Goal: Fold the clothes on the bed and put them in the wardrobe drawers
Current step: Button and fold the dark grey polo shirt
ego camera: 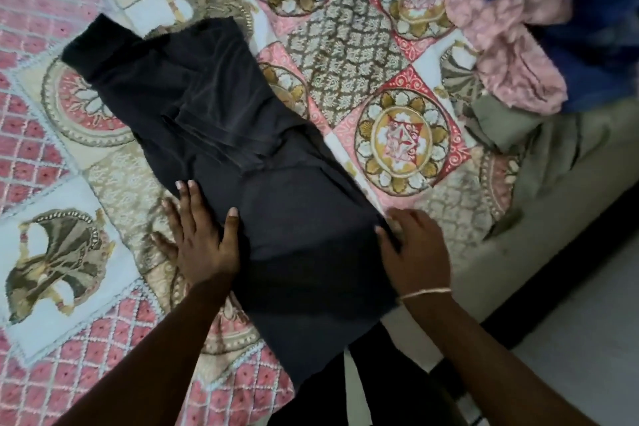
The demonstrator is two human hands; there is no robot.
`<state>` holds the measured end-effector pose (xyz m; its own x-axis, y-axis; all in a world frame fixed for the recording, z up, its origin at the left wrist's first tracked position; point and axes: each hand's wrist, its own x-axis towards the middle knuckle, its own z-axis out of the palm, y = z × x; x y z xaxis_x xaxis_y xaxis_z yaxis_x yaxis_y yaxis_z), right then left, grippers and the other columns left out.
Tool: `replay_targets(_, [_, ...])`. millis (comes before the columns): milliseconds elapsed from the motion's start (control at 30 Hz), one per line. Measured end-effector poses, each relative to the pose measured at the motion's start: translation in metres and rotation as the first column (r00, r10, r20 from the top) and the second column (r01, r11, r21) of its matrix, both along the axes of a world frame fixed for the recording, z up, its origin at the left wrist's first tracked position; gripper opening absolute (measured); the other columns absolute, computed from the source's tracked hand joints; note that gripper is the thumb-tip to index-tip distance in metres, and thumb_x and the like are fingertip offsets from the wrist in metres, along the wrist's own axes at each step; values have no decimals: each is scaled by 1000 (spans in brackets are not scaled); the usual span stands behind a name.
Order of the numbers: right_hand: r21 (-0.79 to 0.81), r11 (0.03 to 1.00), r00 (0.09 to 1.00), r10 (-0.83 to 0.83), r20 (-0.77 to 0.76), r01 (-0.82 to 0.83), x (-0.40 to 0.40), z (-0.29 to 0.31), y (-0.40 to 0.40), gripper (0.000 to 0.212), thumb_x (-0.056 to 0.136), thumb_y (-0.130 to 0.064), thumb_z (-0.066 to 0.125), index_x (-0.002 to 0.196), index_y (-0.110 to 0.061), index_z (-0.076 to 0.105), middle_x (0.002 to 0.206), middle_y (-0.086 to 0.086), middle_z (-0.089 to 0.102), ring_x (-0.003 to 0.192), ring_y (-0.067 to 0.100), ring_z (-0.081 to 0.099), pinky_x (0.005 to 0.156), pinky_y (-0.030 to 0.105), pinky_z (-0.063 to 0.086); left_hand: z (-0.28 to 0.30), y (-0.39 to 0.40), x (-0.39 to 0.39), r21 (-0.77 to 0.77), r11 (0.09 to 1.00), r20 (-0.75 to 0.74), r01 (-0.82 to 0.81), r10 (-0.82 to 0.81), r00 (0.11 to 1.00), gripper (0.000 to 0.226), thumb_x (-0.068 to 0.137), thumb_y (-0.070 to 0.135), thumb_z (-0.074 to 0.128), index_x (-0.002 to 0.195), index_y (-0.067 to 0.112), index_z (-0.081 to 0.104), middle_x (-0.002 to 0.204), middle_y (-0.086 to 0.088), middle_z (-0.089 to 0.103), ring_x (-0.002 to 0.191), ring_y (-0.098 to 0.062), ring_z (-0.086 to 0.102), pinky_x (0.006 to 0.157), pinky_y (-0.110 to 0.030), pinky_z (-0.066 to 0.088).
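Black garment (pixel 242 156) lies flat, lengthwise, on patterned bedspread (pixel 397 135); left hand (pixel 200 239) pressed open, fingers spread, on its near left edge; right hand (pixel 415 252) pinches its near right edge; blue and pink clothes (pixel 539 28) heaped far right.

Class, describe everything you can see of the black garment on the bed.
The black garment is a dark, soft, matte cloth laid out long and fairly flat on the patterned bedspread, slanting from upper left to lower right. Creases and a folded band cross its middle. The left hand lies flat on its left edge; the right hand touches its right edge. Its near end reaches the bed's edge.
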<state>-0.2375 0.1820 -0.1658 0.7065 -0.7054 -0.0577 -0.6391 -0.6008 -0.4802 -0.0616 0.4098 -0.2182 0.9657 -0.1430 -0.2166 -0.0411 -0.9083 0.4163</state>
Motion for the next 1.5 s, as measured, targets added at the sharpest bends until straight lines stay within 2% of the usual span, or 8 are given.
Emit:
replay_targets(100, [117, 989, 996, -89, -21, 91, -45, -5, -5, 34, 84, -36, 65, 106, -10, 69, 96, 10, 61, 90, 34, 59, 79, 41, 51, 16, -5, 3, -52, 996, 39, -74, 76, 996, 77, 88, 53, 40, 156, 23, 20, 163, -6, 20, 150, -27, 16, 117, -65, 1])
replay_targets(200, [183, 981, 998, -70, -6, 70, -63, -12, 3, 31, 84, -40, 63, 99, -12, 66, 92, 7, 57, 85, 30, 57, 77, 42, 51, 41, -24, 16, 23, 925, 338, 380, -365, 867, 66, 89, 33, 48, 150, 12, 33, 155, -13, 36, 144, -30, 30, 116, -58, 11])
replay_targets(333, [117, 992, 999, -49, -18, 51, -69, -13, 9, 23, 83, -33, 60, 91, -11, 63, 93, 8, 56, 85, 31, 54, 72, 43, 52, 58, -86, 48, 372, 386, 290, 844, -912, 290, 61, 92, 34, 48, 149, 14, 40, 154, -3, 41, 145, -20, 32, 117, -56, 10])
replay_targets(600, [128, 992, 996, -2, 88, -9, -98, -25, 12, 34, 86, -37, 54, 112, -14, 57, 98, 6, 62, 91, 26, 58, 76, 38, 51, 77, -154, 110, 492, -200, -163, 847, -977, -136, 51, 81, 44, 39, 114, 14, 65, 107, -13, 66, 90, -34, 68, 81, -47, 47])
replay_targets(867, [208, 967, 981, 117, 152, -148, -139, -45, 8, 25, 73, -31, 57, 95, -22, 51, 93, 6, 64, 80, 29, 66, 66, 32, 50, 99, -159, 124, 371, -198, 14, 907, -976, -219, 15, 79, 25, 50, 85, 19, 62, 83, -6, 64, 81, -31, 65, 70, -41, 42])
replay_targets(1167, [-294, 908, 937, 339, 91, -300, -147, -73, 33, 10, 88, -8, 55, 82, -16, 56, 86, 6, 45, 56, 28, 51, 47, 37, 37, 75, -119, 119, 424, -50, 204, 904, -968, -149, 16, 87, 17, 46, 100, 13, 55, 93, -17, 59, 76, -36, 64, 72, -46, 42])
replay_targets(1367, [-46, 926, 918, 377, 127, -374, -160, -76, 32, 7, 81, -18, 72, 78, -12, 69, 92, 7, 64, 72, 23, 59, 57, 33, 47, 70, -99, 114, 389, -41, 244, 920, -959, -146, 21, 89, 31, 61, 98, 16, 73, 107, -11, 72, 108, -30, 68, 99, -60, 37])
replay_targets(1500, [209, 961, 970, 141, 197, -182, -161, -67, 26, 11, 85, -23, 66, 83, -13, 65, 77, 1, 66, 67, 16, 60, 60, 25, 45, 75, -97, 101, 335, 254, 323, 907, -936, 142, 25, 97, 35, 62, 88, 18, 78, 99, -2, 76, 117, -20, 64, 105, -65, 30])
